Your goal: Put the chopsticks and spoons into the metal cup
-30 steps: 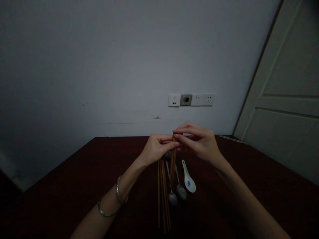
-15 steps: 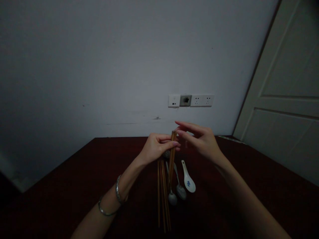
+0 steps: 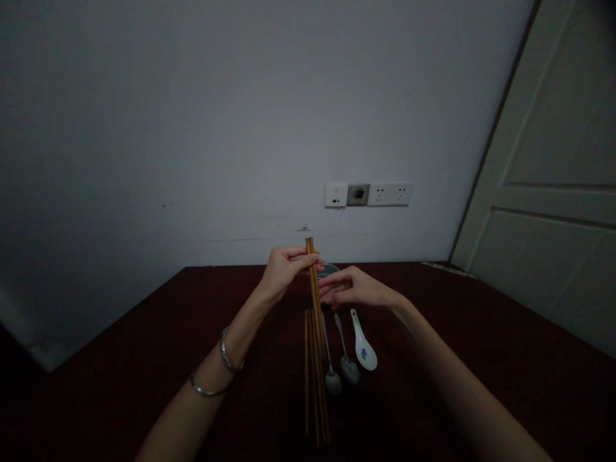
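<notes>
Between the thumb and fingers of my left hand [image 3: 289, 266] is a pair of wooden chopsticks [image 3: 313, 276], held upright at a slight tilt. My right hand [image 3: 350, 287] is just right of them, its fingers stretched out and pointing left; whether the fingertips touch the sticks I cannot tell. Below, several more chopsticks [image 3: 307, 378] lie side by side on the table. To their right are a long-handled metal spoon [image 3: 332, 382], a second metal spoon [image 3: 350, 369] and a white ceramic spoon [image 3: 366, 355] with a blue mark.
Behind my hands, a round dish or bowl [image 3: 330, 269] is partly hidden. The dark red table [image 3: 192, 321] meets a pale wall with a row of sockets [image 3: 389, 194]. A panelled door [image 3: 553, 160] stands at the right.
My left hand has moved left and a little up with the chopsticks. My right hand has come down and left from the sticks' top end. More of the round dish shows.
</notes>
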